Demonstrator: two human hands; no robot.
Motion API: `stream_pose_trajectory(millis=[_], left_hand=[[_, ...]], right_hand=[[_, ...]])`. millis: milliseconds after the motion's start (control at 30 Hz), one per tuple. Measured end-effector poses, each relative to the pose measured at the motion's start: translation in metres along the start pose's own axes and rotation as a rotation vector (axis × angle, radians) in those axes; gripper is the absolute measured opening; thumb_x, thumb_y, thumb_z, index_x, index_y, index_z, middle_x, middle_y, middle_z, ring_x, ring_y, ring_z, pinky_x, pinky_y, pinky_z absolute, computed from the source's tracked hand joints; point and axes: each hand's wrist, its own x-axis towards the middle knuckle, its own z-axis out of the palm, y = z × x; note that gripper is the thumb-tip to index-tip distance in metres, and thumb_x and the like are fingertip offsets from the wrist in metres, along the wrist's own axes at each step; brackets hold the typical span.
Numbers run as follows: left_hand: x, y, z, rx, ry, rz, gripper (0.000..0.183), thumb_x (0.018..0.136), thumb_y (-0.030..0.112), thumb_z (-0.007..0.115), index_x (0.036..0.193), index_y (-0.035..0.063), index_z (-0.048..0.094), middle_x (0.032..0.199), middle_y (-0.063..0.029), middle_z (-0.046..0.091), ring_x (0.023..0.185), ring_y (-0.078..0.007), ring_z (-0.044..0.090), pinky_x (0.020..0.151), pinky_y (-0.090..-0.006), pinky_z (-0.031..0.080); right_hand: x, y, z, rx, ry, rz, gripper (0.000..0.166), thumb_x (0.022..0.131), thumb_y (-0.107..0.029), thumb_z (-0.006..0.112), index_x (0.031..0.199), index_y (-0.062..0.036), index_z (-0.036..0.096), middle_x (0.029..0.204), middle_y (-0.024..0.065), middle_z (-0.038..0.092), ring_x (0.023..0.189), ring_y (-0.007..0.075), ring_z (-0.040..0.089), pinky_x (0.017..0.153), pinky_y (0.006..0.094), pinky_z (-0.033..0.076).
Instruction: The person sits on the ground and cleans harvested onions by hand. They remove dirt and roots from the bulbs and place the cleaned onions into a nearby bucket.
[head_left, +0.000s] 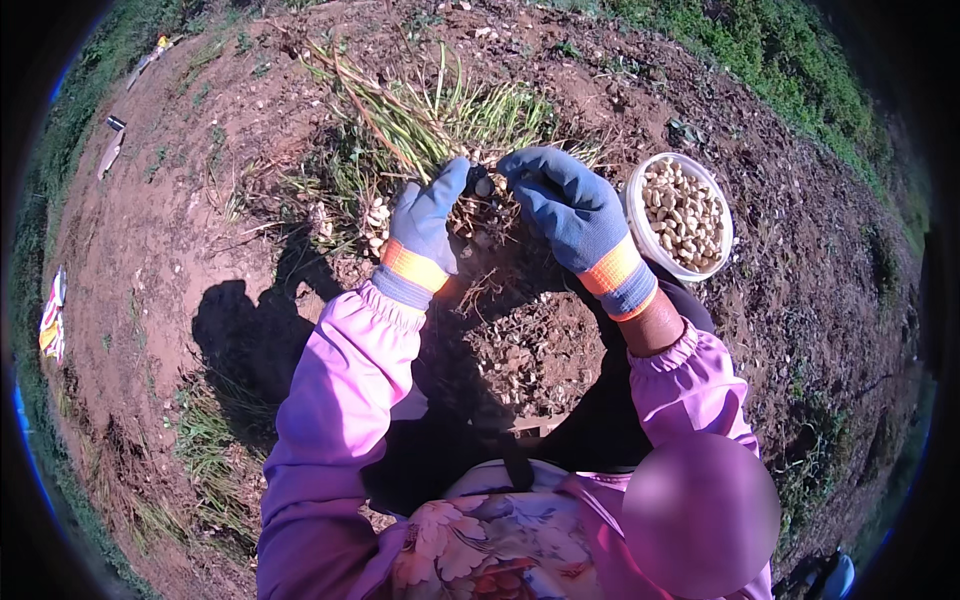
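Note:
My left hand (424, 217), in a blue work glove with an orange cuff band, grips a bundle of pulled peanut plants by the stems (401, 127). The green stems fan away up and to the left. Roots with pale peanut pods (484, 187) hang between both hands. At the right side of these roots is my right hand (574, 210), gloved alike, with its fingers curled; whether a pod is between the fingertips is hidden. Just right of that hand stands a round white plastic bucket (636, 214) holding many loose peanuts in the shell (684, 217).
More peanut plants (495, 116) lie beyond my hands, and another heap (214, 465) is at lower left. Dry litter (536, 352) covers the soil between my legs. Far left are a coloured plastic bag (54, 315) and a dark cylindrical object (115, 123).

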Motion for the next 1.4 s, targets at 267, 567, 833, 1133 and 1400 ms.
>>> stream_pose_trajectory(millis=[267, 567, 833, 1133, 1400], left_hand=[[0.003, -0.025, -0.002, -0.666, -0.1, -0.409, 0.036, 0.091, 0.028, 0.044, 0.109, -0.0018, 0.053, 0.098, -0.0111, 0.06, 0.086, -0.0173, 0.06, 0.074, -0.0287, 0.051], [-0.007, -0.01, -0.003, -0.001, -0.104, -0.055, 0.031, 0.087, 0.026, 0.052, 0.103, -0.0004, 0.057, 0.095, -0.0101, 0.061, 0.084, -0.0168, 0.061, 0.073, -0.0288, 0.051], [-0.007, -0.012, -0.01, -0.289, -0.182, -0.159, 0.045, 0.08, 0.017, 0.061, 0.118, -0.0018, 0.047, 0.113, -0.0132, 0.056, 0.107, -0.0215, 0.053, 0.093, -0.0326, 0.039], [-0.017, 0.014, -0.014, 0.322, -0.315, 0.089, 0.045, 0.095, 0.03, 0.024, 0.122, -0.0013, 0.043, 0.12, -0.0142, 0.051, 0.112, -0.0188, 0.049, 0.097, -0.033, 0.033], [-0.015, 0.0, -0.03, 0.64, -0.321, 0.28, 0.045, 0.084, 0.004, 0.041, 0.128, -0.0001, 0.038, 0.126, -0.0129, 0.047, 0.114, -0.0189, 0.047, 0.099, -0.0291, 0.034]], right_hand=[[0.005, 0.001, 0.009, -0.528, -0.092, -0.143, 0.02, 0.074, -0.003, 0.058, 0.094, -0.0091, 0.057, 0.084, 0.0133, 0.054, 0.076, 0.031, 0.055, 0.065, 0.036, 0.045], [0.003, 0.003, 0.011, -0.607, -0.14, -0.185, 0.016, 0.072, -0.002, 0.059, 0.087, -0.0064, 0.053, 0.083, 0.0156, 0.052, 0.074, 0.0342, 0.054, 0.062, 0.0394, 0.043], [-0.004, 0.002, 0.012, -0.494, 0.005, 0.061, 0.013, 0.074, -0.009, 0.06, 0.08, -0.0012, 0.05, 0.073, 0.0174, 0.053, 0.071, 0.0359, 0.053, 0.06, 0.0403, 0.041], [0.004, -0.009, -0.017, 0.019, 0.172, 0.316, 0.014, 0.084, -0.016, 0.056, 0.083, -0.0016, 0.056, 0.064, -0.0041, 0.05, 0.058, 0.0035, 0.044, 0.052, 0.02, 0.039], [-0.002, -0.01, 0.016, -0.299, -0.158, -0.012, 0.022, 0.072, -0.003, 0.056, 0.094, -0.0025, 0.057, 0.082, 0.0129, 0.06, 0.075, 0.0241, 0.061, 0.069, 0.0295, 0.048]])
